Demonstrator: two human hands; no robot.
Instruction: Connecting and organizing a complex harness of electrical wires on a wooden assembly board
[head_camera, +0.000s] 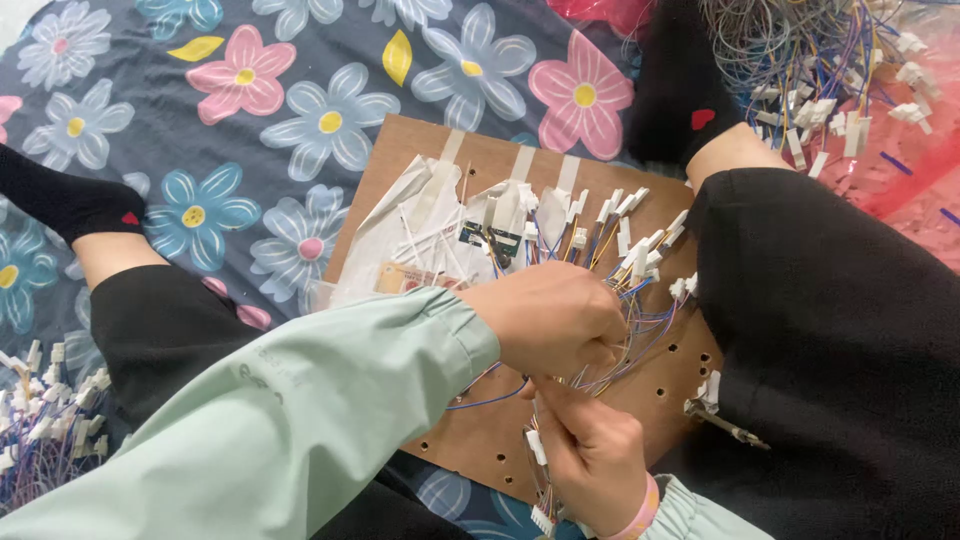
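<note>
Right now the person is sitting on a flower-print blanket (330, 120) with a brown pegboard (480, 440) between the legs. The left hand (555, 320) is closed into a fist on a bunch of thin coloured wires (640, 330) over the board. The right hand (590, 455) is pinching more of those wires just below — white plug connectors (537, 447) are hanging from them. Both hands are nearly touching. Doing this well likely means keeping the wires straight and untangled, and gripping near the plugs — not tugging hard. Loose wire piles (820, 70) are lying nearby.
</note>
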